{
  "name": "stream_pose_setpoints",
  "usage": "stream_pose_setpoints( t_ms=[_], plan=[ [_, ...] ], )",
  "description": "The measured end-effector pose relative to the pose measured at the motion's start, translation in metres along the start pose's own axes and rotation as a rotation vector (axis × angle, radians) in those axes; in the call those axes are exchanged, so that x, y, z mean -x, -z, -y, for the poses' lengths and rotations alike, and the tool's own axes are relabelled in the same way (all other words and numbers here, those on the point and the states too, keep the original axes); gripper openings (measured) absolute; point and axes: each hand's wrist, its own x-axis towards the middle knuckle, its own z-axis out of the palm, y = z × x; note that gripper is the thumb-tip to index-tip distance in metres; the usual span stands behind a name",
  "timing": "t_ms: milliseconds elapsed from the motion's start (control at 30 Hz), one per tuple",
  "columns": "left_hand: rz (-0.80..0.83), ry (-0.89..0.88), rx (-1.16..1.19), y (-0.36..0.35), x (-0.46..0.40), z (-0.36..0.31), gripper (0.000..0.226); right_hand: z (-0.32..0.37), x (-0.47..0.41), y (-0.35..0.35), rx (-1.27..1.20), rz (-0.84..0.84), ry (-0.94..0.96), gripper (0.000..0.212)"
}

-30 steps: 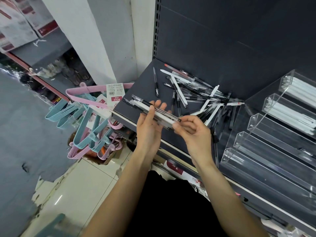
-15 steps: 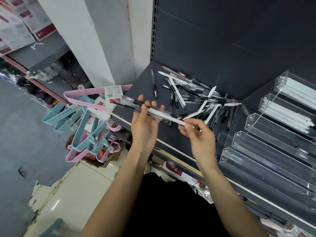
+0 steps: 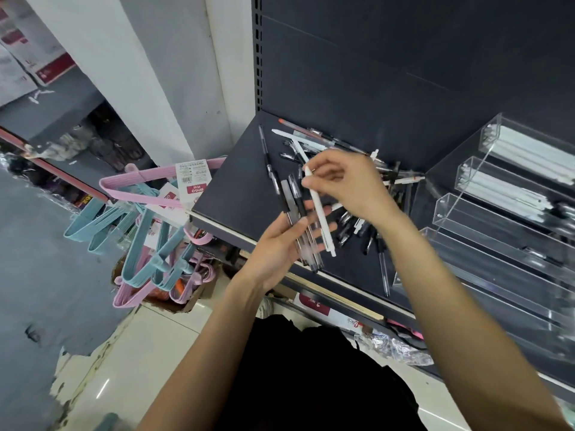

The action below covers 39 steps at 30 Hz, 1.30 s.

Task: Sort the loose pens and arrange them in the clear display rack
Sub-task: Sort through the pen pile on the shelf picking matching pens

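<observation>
We see a white pen [image 3: 320, 213] pinched near its top end between the thumb and fingertips of the right hand [image 3: 345, 185], hanging tilted over the dark shelf [image 3: 236, 188]. Just beside it, the left hand [image 3: 280, 244] lies palm up with its fingers curled loosely under a bundle of clear pens with black grips [image 3: 298, 222]; we cannot count them, since motion blur smears them together, and the white pen's lower end crosses the left fingertips. Behind the right hand, the loose pile of pens [image 3: 367, 225] is partly hidden by the wrist, so its middle is unreadable. The clear display rack [image 3: 485, 231] stands at the right, cut off by the frame edge; its 2 upper tiers hold white pens [image 3: 522, 157], and the lower tiers are hard to read through the glare. Pink and blue hangers [image 3: 146, 231] hang to the left of the shelf.
</observation>
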Motion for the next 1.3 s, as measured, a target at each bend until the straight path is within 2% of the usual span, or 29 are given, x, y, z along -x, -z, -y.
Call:
stream_pose_setpoints(
  t_ms=[133, 267, 367, 467, 533, 633, 767, 833, 967, 1167, 1300],
  plan=[
    [0.010, 0.025, 0.062, 0.000, 0.000, 0.002, 0.032, -0.003, -0.009, -0.011, -0.008, 0.024, -0.062, 0.015],
    [-0.046, 0.030, 0.070, 0.002, 0.003, 0.005, 0.025, -0.001, -0.010, -0.020, 0.066, 0.085, -0.062, 0.018],
    [-0.052, 0.033, 0.074, 0.004, 0.005, 0.006, 0.023, 0.001, -0.013, -0.023, 0.092, 0.215, -0.072, 0.025],
    [-0.008, 0.044, 0.067, 0.005, 0.008, 0.007, 0.026, 0.003, -0.017, -0.023, 0.105, 0.385, -0.121, 0.017],
    [0.028, 0.044, 0.036, 0.006, 0.010, 0.009, 0.027, 0.006, -0.020, -0.020, 0.079, 0.435, -0.120, 0.011],
    [0.047, 0.062, -0.060, 0.007, 0.012, 0.015, 0.027, 0.007, -0.026, -0.015, -0.025, 0.359, -0.103, 0.008],
    [0.040, 0.082, -0.077, 0.011, 0.015, 0.022, 0.028, 0.010, -0.033, 0.002, -0.287, -0.083, -0.073, 0.010],
    [-0.006, 0.076, -0.002, 0.016, 0.013, 0.021, 0.030, 0.007, -0.032, 0.014, -0.365, -0.197, -0.084, 0.009],
    [-0.028, 0.065, 0.215, 0.022, 0.008, 0.014, 0.037, -0.007, -0.021, 0.007, -0.182, -0.001, -0.186, 0.007],
    [-0.113, 0.058, 0.071, 0.010, 0.002, 0.015, 0.028, -0.015, -0.017, -0.013, -0.068, 0.089, -0.223, 0.015],
    [-0.059, 0.078, 0.098, 0.003, 0.001, 0.015, 0.034, -0.015, -0.015, -0.016, -0.029, 0.096, -0.217, 0.017]
  ],
)
